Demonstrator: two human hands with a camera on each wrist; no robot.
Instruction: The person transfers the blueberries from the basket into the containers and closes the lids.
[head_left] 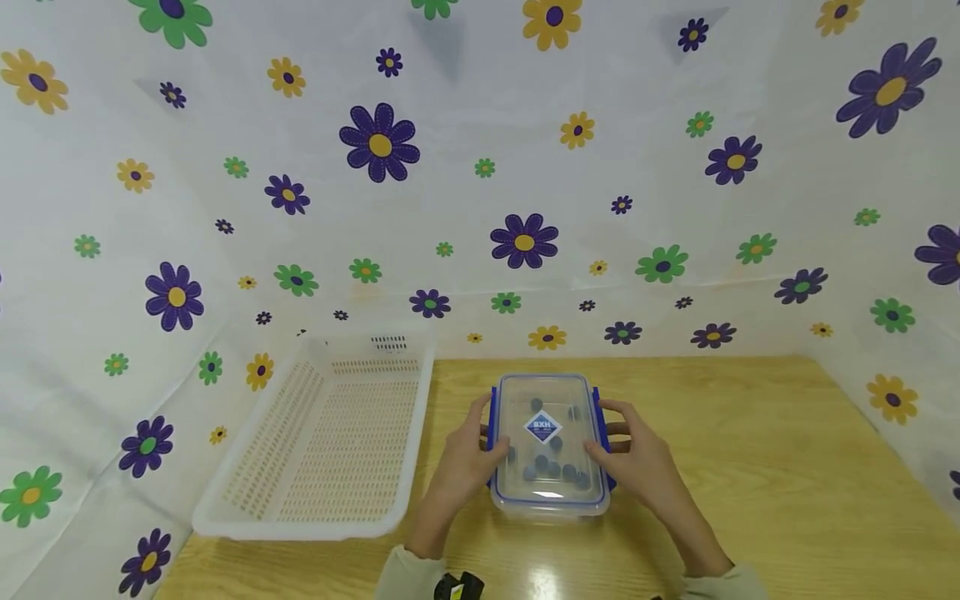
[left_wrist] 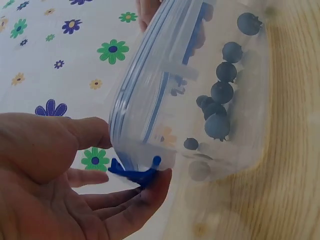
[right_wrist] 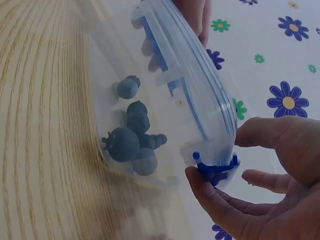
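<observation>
A clear plastic food container [head_left: 551, 506] with a blue-edged lid stands on the table in the head view. Inside lie several dark blueberries [left_wrist: 218, 126], scattered over the bottom. My left hand [head_left: 459, 462] holds the container's left side, thumb on the lid edge and fingers at the blue latch [left_wrist: 135, 176]. On the opposite side my right hand [head_left: 645, 458] grips in the same way, its fingertips under the other blue latch [right_wrist: 218, 168]. Both latches jut out from the side walls in the wrist views. A diamond-shaped blue and white label [head_left: 542, 427] is on the lid.
Left of the container is a white perforated plastic basket [head_left: 292, 529], close to the back wall of cloth. Wooden tabletop [head_left: 750, 467] extends to the right. White flowered cloth [head_left: 450, 208] encloses the table at the back and both sides.
</observation>
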